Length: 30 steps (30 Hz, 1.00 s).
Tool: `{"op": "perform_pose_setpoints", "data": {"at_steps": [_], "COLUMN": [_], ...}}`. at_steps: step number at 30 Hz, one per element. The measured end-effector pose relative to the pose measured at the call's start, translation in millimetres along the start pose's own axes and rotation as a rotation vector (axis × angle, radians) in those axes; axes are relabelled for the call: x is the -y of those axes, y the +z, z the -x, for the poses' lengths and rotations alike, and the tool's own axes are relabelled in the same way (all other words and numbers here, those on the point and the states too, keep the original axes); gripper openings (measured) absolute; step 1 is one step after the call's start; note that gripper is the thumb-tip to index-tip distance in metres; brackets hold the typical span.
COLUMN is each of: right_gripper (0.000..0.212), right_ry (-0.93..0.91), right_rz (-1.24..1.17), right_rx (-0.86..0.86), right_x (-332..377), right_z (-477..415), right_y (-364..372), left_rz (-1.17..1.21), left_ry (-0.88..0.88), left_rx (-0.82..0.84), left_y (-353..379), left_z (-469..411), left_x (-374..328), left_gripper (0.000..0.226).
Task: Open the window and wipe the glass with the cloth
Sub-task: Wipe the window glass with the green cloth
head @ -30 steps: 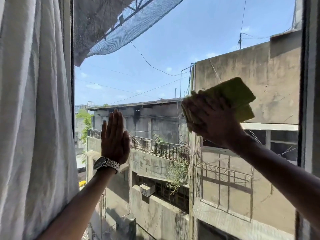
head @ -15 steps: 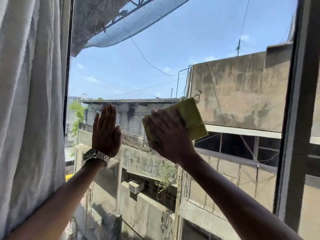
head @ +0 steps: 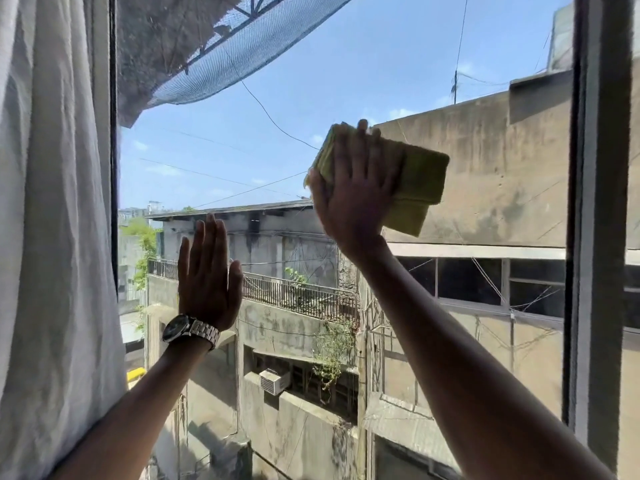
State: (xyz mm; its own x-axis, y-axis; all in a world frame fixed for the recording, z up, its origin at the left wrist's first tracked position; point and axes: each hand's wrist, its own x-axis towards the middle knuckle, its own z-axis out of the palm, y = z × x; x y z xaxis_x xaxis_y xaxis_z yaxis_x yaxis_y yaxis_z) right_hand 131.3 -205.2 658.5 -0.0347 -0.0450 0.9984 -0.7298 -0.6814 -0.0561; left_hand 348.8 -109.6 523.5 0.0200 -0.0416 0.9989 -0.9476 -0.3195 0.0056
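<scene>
Cloth sits high on the glass, pinned flat under your right hand, fingers straight, its long axis running out rightward toward the frame. Your left hand rests flat, fingers straight, lower left, well apart.

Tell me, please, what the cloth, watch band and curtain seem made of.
Cloth: soft yellow-green fabric, perhaps microfibre; folded in thick matte layers. Watch band: likely steel; shiny silver links. Curtain: thin white woven fabric, matte; hangs in soft folds.
</scene>
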Motion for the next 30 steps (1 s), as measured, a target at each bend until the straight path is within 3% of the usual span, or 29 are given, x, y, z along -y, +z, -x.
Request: {"op": "perform_pose_setpoints", "data": {"at_steps": [4, 8, 10, 13, 17, 19, 22, 27, 30], "right_gripper": [0.068, 0.070, 0.072, 0.075, 0.072, 0.071, 0.069, 0.074, 0.075], "right_ry": [-0.370, -0.714, -0.711, -0.422, -0.042, -0.127, -0.425, -0.755, -0.815], "right_rz": [-0.068, 0.016, 0.093, 0.140, 0.051, -0.022, -0.058, 0.068, 0.132], "right_rx": [0.061, 0.108, 0.102, 0.055, -0.001, 0.068, 0.200, 0.310, 0.280], "right_x": [27.1, -22.6, -61.4, -105.4, -56.3, -19.8, 1.8, -41.8, -85.4], "right_z": [15.5, 10.7, -0.4, -2.6, 8.9, 20.7, 45.4, 48.2, 50.6], "right_y": [6.1, -1.4, -8.2, -16.2, -10.4, -10.1, -14.3, -33.1, -38.2], "left_rz": [0.012, 0.011, 0.013, 0.004, -0.050, -0.084, -0.125, -0.103, -0.053], "left_ry": [0.013, 0.012, 0.004, -0.019, -0.043, -0.055, -0.068, -0.072, -0.158], "left_rx": [-0.001, 0.014, 0.019, 0.032, 0.064, 0.112, 0.169, 0.225, 0.178], "left_y": [1.3, 0.0, -0.6, -1.0, -3.7, -8.2, -17.3, -29.4, -26.7], "left_z": [-1.1, -0.1, -1.3, -1.1, -2.7, -4.4, -3.6, -3.4, -8.0], "left_x": [4.6, 4.1, 3.6, 1.7, -2.1, -6.3, -12.7, -17.3, -37.5], "left_gripper": [0.067, 0.070, 0.070, 0.070, 0.070, 0.070, 0.071, 0.073, 0.075]}}
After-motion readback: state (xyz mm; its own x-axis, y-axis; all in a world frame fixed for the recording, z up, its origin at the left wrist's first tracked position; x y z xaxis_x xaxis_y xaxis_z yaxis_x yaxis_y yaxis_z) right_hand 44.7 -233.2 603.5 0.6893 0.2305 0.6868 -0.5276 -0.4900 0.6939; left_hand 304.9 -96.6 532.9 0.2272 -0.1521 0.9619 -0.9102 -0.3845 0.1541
